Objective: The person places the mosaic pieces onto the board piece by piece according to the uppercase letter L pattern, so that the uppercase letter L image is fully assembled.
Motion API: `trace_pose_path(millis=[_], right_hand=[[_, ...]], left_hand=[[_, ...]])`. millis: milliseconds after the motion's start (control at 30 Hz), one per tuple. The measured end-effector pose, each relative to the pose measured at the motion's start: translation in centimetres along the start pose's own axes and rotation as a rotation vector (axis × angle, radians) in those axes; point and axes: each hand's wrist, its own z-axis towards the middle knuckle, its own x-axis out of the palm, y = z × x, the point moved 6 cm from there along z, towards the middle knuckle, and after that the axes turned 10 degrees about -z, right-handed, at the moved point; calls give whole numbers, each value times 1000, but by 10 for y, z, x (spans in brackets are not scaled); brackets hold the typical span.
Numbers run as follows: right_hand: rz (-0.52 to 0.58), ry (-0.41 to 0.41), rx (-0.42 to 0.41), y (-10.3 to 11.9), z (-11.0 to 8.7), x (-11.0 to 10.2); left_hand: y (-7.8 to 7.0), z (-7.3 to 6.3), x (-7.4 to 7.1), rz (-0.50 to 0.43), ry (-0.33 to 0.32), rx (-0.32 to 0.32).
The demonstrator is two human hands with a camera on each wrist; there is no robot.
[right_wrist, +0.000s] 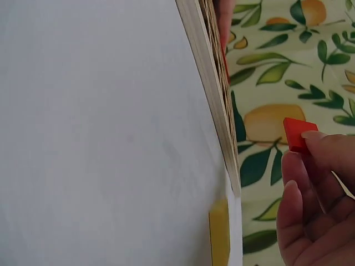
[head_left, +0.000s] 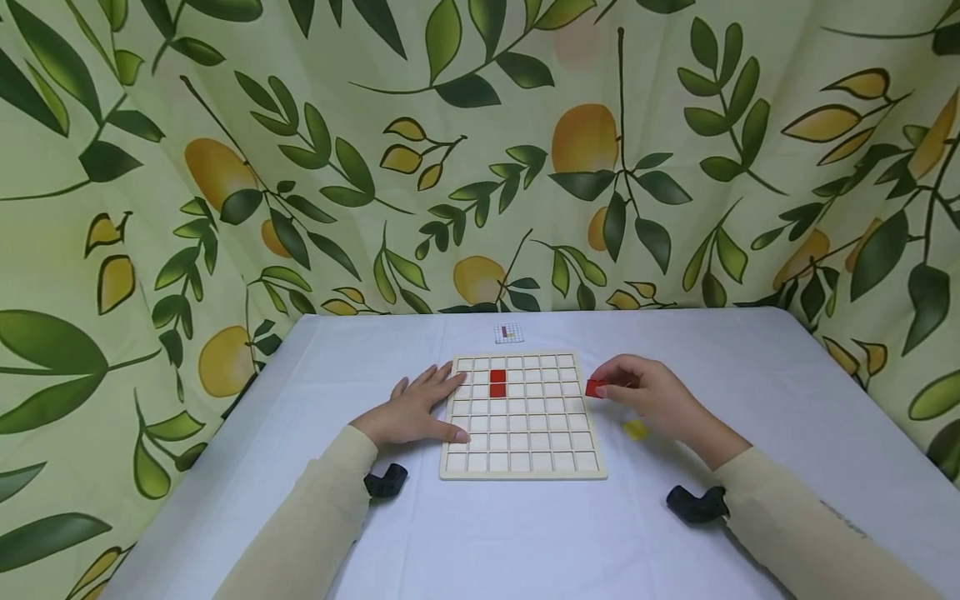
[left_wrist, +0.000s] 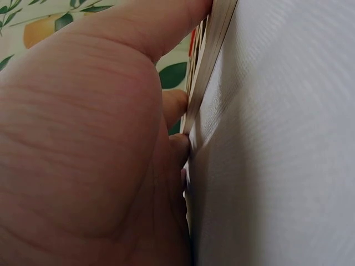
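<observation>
A wooden grid board (head_left: 522, 477) with white square cells lies on the table. Two red square tiles (head_left: 498, 383) sit one above the other in its upper left part. My left hand (head_left: 415, 408) rests on the board's left edge, fingers spread, with the thumb on a lower cell; the left wrist view shows its palm (left_wrist: 83, 133) beside the board's side. Just off the board's right edge, my right hand (head_left: 660, 396) pinches a red tile (right_wrist: 297, 134) between thumb and fingers, raised above the table. Below that hand a yellow tile (head_left: 636, 429) lies on the cloth.
Behind the board lies a small card (head_left: 508, 333) printed with a grid and coloured squares. White cloth (head_left: 517, 542) covers the table. A curtain with leaves and fruit (head_left: 480, 167) hangs at the back and sides. Each wrist carries a black device (head_left: 697, 506).
</observation>
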Motion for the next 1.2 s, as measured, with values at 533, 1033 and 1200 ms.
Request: trace_pose_path(millis=[533,1033,1200], right_hand=[[89,72,-57,39,25,42],[91,122,-87,61,42,83],[85,143,-96,65,45,94]], left_hand=[[0,0,0,-7,-8,5],[2,1,0,-5,-5,-1],[0,0,0,-2,-3,-13]])
